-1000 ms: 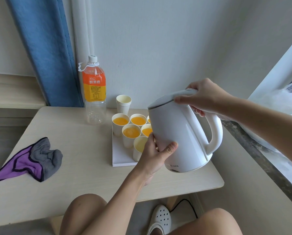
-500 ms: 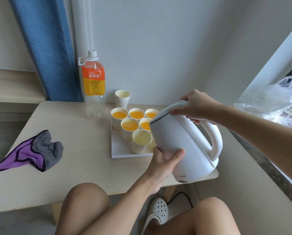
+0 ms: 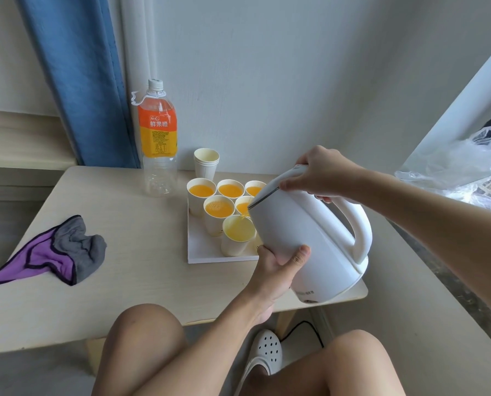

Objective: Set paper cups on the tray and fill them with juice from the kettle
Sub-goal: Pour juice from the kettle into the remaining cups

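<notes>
The right hand (image 3: 315, 174) has its grip clamped on the kettle (image 3: 304, 232) at the handle top, thumb on the lid. The left hand (image 3: 275, 267) grips its lower body. The tilted kettle pours juice (image 3: 238, 231) into the nearest cup (image 3: 234, 247) on the tray (image 3: 204, 254). Five cups (image 3: 200, 190) behind are filled with juice. A stack (image 3: 206, 162) and a bottle (image 3: 158, 138) stand on the counter (image 3: 124, 252).

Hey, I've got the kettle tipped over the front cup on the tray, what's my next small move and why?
Probably hold this tilt and let the front cup fill: a thin stream runs from the kettle spout, that cup looks nearly empty, and the cups behind it already hold juice.
</notes>
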The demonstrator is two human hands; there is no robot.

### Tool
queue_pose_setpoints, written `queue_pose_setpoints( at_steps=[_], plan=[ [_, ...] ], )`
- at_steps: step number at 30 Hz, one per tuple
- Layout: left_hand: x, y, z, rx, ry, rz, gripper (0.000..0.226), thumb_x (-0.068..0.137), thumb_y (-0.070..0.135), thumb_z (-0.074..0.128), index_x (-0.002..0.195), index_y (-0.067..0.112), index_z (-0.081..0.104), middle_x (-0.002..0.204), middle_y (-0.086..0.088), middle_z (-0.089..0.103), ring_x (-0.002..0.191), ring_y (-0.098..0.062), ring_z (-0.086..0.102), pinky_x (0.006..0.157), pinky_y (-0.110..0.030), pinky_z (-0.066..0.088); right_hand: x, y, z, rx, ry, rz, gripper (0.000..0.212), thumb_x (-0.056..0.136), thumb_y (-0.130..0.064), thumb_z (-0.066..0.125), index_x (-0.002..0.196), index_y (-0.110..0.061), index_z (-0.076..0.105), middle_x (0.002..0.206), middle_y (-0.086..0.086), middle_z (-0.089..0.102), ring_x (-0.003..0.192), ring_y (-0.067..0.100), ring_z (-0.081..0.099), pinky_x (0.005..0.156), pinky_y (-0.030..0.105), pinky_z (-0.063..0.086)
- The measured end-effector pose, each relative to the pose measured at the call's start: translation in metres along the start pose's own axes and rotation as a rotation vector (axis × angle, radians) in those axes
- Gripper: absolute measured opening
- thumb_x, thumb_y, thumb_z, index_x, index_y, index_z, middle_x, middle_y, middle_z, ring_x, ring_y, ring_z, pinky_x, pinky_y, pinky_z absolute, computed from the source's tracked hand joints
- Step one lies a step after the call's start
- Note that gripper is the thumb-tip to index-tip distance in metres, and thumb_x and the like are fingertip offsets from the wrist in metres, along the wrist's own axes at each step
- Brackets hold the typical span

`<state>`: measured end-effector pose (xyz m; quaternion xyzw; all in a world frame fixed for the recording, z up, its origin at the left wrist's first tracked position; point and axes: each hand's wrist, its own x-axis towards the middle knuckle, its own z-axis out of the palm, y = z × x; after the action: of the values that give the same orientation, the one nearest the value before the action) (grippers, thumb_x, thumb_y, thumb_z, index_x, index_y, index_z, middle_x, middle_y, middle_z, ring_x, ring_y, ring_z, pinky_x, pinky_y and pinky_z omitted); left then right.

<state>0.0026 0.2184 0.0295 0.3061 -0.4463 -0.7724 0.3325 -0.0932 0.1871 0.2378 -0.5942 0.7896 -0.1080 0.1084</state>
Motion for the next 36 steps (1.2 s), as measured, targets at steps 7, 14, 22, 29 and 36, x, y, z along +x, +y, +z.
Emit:
queue_pose_setpoints(
  at_steps=[7,14,22,29,36],
  plan=[
    [0.0008,0.0002,-0.0003,-0.001,-0.013,0.006,0.118,0.051,0.076,0.091,0.14,0.014,0.044,0.134,0.001,0.068,0.128,-0.019,0.063,0.111,-0.055,0.05,0.0001,0.0001,-0.0001,-0.013,-0.001,0.004,0.033,0.08,-0.039,0.074,0.08,-0.007,0.066,0.062,0.013,0.064,0.042,0.022,0.052,0.047,0.023,0.041],
    [-0.0014,0.0015,0.0,0.005,-0.028,0.005,0.117,0.052,0.077,0.09,0.141,0.015,0.045,0.135,-0.001,0.067,0.129,-0.021,0.062,0.108,-0.058,0.051,-0.0019,-0.0012,0.0003,-0.019,0.0,0.003,0.035,0.08,-0.038,0.074,0.085,-0.003,0.068,0.069,0.02,0.069,0.042,0.022,0.052,0.048,0.023,0.042],
    [-0.0055,0.005,0.0003,-0.014,-0.027,0.012,0.109,0.06,0.067,0.09,0.143,0.013,0.044,0.139,-0.004,0.065,0.131,-0.022,0.062,0.11,-0.06,0.049,-0.0062,-0.0018,0.0014,-0.018,0.012,0.016,0.036,0.08,-0.037,0.071,0.087,-0.002,0.067,0.06,0.015,0.064,0.037,0.019,0.047,0.048,0.023,0.04],
    [-0.007,0.007,0.0018,-0.023,-0.053,0.028,0.11,0.06,0.068,0.09,0.144,0.017,0.041,0.142,-0.004,0.063,0.133,-0.023,0.06,0.11,-0.061,0.049,-0.0081,-0.0025,-0.0001,-0.048,0.023,0.011,0.034,0.079,-0.038,0.071,0.088,-0.005,0.066,0.057,0.012,0.062,0.038,0.02,0.049,0.046,0.022,0.038],
    [-0.0059,0.0059,0.0011,-0.006,-0.08,0.051,0.093,0.069,0.058,0.084,0.143,0.018,0.044,0.139,-0.004,0.065,0.132,-0.025,0.06,0.11,-0.059,0.049,-0.0083,0.0001,-0.0001,-0.045,0.047,0.015,0.034,0.078,-0.039,0.072,0.089,-0.011,0.058,0.056,0.007,0.06,0.039,0.021,0.052,0.044,0.02,0.037]
  ],
)
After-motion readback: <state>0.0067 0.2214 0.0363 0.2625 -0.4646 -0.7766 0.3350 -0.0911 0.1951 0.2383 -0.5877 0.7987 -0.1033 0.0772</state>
